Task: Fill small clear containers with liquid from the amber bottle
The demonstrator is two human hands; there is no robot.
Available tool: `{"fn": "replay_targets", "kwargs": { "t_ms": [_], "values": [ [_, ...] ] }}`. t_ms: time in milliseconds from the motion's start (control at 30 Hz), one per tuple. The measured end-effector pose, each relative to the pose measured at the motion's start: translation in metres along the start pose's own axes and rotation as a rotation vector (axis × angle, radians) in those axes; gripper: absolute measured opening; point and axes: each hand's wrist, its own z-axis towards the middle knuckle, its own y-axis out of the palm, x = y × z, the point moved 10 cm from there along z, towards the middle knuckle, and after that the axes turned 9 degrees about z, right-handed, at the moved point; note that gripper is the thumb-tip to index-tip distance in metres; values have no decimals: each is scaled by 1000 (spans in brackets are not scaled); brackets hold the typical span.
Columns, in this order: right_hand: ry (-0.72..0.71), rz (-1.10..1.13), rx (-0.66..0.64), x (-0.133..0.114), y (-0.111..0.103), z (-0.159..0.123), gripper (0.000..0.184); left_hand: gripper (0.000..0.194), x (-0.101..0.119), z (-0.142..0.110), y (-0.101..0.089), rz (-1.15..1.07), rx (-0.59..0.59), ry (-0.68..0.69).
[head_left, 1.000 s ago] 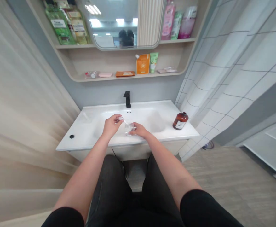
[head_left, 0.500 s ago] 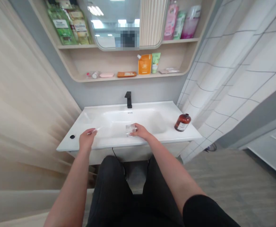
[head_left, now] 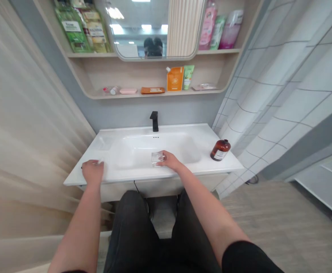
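My right hand [head_left: 170,160] grips a small clear square container [head_left: 156,158] by its right side, over the front of the white sink basin [head_left: 193,149]. At the left end of the counter, my left hand [head_left: 93,172] is low over the surface with its fingers curled. A thin pale object [head_left: 97,163] shows at its thumb, too small to name. The small black round piece beside that hand is almost wholly covered. On the right of the counter stands an amber bottle [head_left: 220,150] with a white label.
A black faucet [head_left: 154,121] rises behind the basin. Above, a shelf [head_left: 120,96] holds an orange pouch [head_left: 174,79], a green tube [head_left: 188,77], a pink bar [head_left: 128,91] and an orange packet [head_left: 152,90]. Curtains hang on the left; white tiles are on the right.
My left hand has moved left and slightly down, from beside the basin to the black round piece, which it now mostly hides. My right hand stays nearly in place with the clear container.
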Motion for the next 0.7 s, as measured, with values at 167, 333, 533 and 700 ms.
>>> {"fn": "replay_targets", "kwargs": {
  "t_ms": [167,333,533,700],
  "values": [
    [8,3,-5,1,0,-1,67,23,9,-8,-9,63,80,-4],
    [-30,-16,-16,3,-1,2,68,32,21,-19,-19,68,128,3],
    [-22,-5,-14,3,-1,2,65,36,62,-47,-42,-57,196,186],
    [-3,70,-29,0,2,-1,66,54,152,-80,8,-464,-173,434]
  ]
}}
